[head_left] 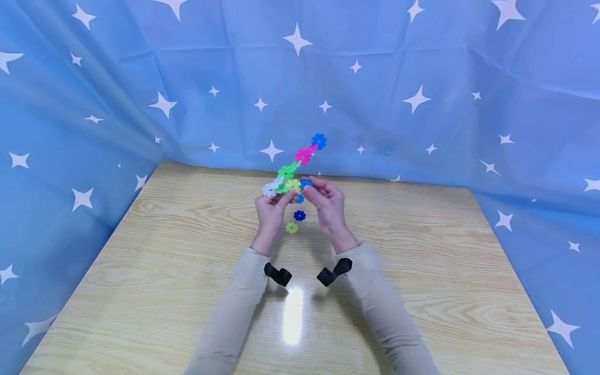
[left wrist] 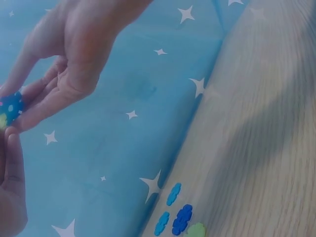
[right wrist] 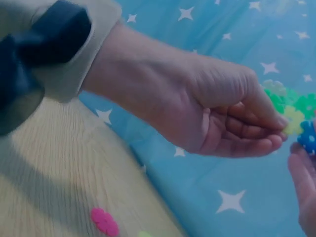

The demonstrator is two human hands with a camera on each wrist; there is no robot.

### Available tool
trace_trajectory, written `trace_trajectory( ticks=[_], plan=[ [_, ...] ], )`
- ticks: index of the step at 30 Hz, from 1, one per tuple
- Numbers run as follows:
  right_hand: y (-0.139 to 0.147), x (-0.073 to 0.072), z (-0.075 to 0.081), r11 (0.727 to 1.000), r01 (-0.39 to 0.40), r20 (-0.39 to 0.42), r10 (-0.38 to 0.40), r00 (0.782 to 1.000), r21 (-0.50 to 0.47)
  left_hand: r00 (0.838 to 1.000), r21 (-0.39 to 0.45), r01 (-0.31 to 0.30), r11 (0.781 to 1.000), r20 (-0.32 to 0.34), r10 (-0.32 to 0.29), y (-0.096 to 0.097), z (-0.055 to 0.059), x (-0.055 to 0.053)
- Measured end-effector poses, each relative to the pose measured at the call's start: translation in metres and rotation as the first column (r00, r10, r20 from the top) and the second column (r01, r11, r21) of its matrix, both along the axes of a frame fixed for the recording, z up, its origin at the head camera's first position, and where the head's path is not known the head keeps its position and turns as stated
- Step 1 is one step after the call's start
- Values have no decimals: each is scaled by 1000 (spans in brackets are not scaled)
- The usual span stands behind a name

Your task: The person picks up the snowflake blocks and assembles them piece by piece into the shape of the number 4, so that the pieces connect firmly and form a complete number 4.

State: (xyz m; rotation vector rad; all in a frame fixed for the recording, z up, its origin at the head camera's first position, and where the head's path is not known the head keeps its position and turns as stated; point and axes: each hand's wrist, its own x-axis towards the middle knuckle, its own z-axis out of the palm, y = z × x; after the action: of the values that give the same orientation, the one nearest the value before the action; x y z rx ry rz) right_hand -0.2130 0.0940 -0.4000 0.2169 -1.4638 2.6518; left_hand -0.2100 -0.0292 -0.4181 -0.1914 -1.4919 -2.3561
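My left hand pinches a yellow snowflake disc on a chain of notched plastic discs. The chain climbs away with a white disc, green discs, a pink disc and a blue disc at its far tip. Between thumb and fingers my right hand holds another blue disc, its edge right at the yellow one. Both hands are raised above the table. In the left wrist view the right-hand fingers curl around that blue disc.
On the wooden table below lie a dark blue disc, a yellow-green disc, light blue discs and a loose pink disc. A blue star-patterned cloth hangs around the table's back and sides.
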Motion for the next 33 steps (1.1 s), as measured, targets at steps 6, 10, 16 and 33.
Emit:
trace_trajectory(
  ticks=[6,10,16,33],
  plan=[
    [0,0,-1,997,28,-30,-26,999,76,1000,-17,-4,1000,9,5,-1,1,1],
    [3,-2,-5,989,39,-45,-33,998,140,1000,-17,6,1000,11,-6,-2,0,0],
    [14,-10,-21,987,36,-38,-31,999,154,1000,-6,2,1000,-3,-2,-7,1,-3],
    [53,-56,-80,707,120,109,-270,957,697,1000,-74,-20,997,2,21,-18,-3,-5]
  ],
)
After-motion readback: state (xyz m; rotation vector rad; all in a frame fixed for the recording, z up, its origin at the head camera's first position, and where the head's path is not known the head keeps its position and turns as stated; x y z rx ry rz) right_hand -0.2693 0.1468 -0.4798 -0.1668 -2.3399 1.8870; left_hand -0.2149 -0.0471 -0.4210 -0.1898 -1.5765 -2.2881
